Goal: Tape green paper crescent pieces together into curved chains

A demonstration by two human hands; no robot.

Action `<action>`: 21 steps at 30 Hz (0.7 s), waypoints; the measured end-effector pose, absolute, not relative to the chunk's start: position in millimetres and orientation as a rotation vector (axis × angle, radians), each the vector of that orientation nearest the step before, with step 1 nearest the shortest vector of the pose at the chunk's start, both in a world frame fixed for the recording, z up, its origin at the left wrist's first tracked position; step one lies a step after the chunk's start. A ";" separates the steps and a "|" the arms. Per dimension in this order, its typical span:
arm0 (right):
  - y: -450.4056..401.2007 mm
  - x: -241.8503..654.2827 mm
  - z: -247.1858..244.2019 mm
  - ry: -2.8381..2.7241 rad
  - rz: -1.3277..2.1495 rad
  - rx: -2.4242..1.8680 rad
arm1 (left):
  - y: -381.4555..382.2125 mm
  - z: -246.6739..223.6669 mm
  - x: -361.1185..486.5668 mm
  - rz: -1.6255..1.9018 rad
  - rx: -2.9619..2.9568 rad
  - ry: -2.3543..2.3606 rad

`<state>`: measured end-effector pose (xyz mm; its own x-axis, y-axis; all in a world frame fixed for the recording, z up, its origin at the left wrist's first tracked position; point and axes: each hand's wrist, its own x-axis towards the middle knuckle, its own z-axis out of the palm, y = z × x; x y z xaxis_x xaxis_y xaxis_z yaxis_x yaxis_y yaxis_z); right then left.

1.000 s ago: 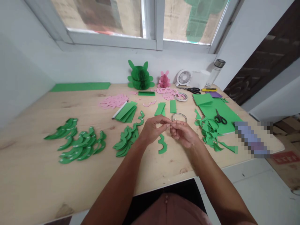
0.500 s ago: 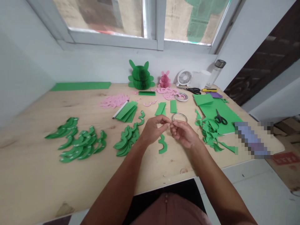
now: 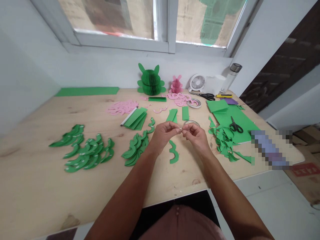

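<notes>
My left hand (image 3: pixel 165 134) and my right hand (image 3: pixel 195 136) meet above the middle of the table, fingertips pinched close together. Between them is a tiny whitish scrap (image 3: pixel 180 129) that looks like a piece of tape. Just below lies a wavy green paper cutout (image 3: pixel 173 155), flat on the wood. A tape roll (image 3: pixel 191 123) rests behind my right hand, partly covered by it. Left of my left hand sits a pile of wavy green cutouts (image 3: pixel 133 150). Farther left, more green cutouts (image 3: pixel 86 153) bear short white strips.
Green scraps (image 3: pixel 225 143) and black scissors (image 3: pixel 235 125) lie on the right, with green sheets (image 3: pixel 240 116). Folded green paper (image 3: pixel 136 120) and pink cutouts (image 3: pixel 122 107) are behind. At the wall stand a green paper figure (image 3: pixel 150 82), a pink one (image 3: pixel 176 85), a fan (image 3: pixel 197 82) and a bottle (image 3: pixel 231 78).
My right hand has shifted slightly and its fingers have curled in more. The whitish scrap between the fingertips now shows more clearly. The things on the table stay in place.
</notes>
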<state>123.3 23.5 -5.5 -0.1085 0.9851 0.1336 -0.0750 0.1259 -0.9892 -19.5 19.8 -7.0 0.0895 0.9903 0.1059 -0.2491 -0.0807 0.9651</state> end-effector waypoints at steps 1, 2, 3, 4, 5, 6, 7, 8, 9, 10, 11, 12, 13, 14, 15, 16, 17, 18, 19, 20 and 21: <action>23.4 123.1 -5.6 -1.303 1.215 -1.007 | 19.9 -7.3 -19.5 1.302 1.140 0.908; 23.3 123.1 -5.9 -1.307 1.207 -1.003 | 20.0 -7.5 -19.5 1.296 1.145 0.913; 23.3 123.1 -6.3 -1.314 1.202 -0.998 | 20.1 -7.7 -19.5 1.291 1.150 0.919; 23.4 123.3 -6.9 -1.321 1.196 -0.995 | 20.1 -8.0 -19.5 1.288 1.155 0.924; 23.5 123.5 -7.6 -1.328 1.192 -0.996 | 20.2 -8.4 -19.5 1.286 1.159 0.927; 23.8 123.8 -8.5 -1.336 1.189 -1.001 | 20.4 -8.8 -19.4 1.283 1.163 0.930; 24.2 124.1 -9.4 -1.345 1.185 -1.010 | 20.5 -9.3 -19.4 1.280 1.168 0.931; 24.6 124.4 -10.4 -1.356 1.179 -1.021 | 20.7 -9.8 -19.3 1.275 1.173 0.932; 25.1 124.7 -11.3 -1.367 1.170 -1.030 | 20.8 -10.2 -19.3 1.269 1.178 0.934; 25.4 124.8 -12.2 -1.377 1.160 -1.037 | 21.0 -10.5 -19.3 1.262 1.181 0.936; 25.7 124.9 -13.0 -1.384 1.150 -1.039 | 21.1 -10.7 -19.3 1.257 1.182 0.938; 25.9 124.9 -13.5 -1.388 1.141 -1.038 | 21.2 -10.6 -19.2 1.251 1.181 0.939; 26.1 124.7 -13.9 -1.388 1.134 -1.034 | 21.1 -10.2 -19.2 1.246 1.177 0.940; 26.1 124.5 -14.0 -1.387 1.131 -1.029 | 20.9 -9.7 -19.2 1.242 1.170 0.942; 26.2 124.3 -14.0 -1.385 1.129 -1.026 | 20.5 -8.9 -19.1 1.239 1.165 0.946; 26.3 124.1 -13.8 -1.381 1.130 -1.026 | 20.0 -7.9 -19.0 1.237 1.160 0.951; 26.4 124.1 -13.4 -1.373 1.131 -1.029 | 19.3 -6.8 -18.8 1.234 1.158 0.956; 26.7 124.1 -13.1 -1.364 1.135 -1.032 | 18.5 -5.7 -18.6 1.232 1.156 0.962; 27.0 124.3 -12.8 -1.356 1.138 -1.035 | 17.7 -4.6 -18.3 1.231 1.153 0.966; 27.4 124.5 -12.7 -1.348 1.143 -1.037 | 16.9 -3.6 -17.9 1.230 1.151 0.970; 27.8 124.8 -12.8 -1.342 1.148 -1.037 | 16.2 -2.8 -17.6 1.227 1.147 0.971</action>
<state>124.8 27.8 -12.8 -0.0850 0.9821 0.1681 -0.0133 0.1676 -0.9858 -17.6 16.2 -2.8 0.1144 0.9925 0.0421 -0.1874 -0.0200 0.9821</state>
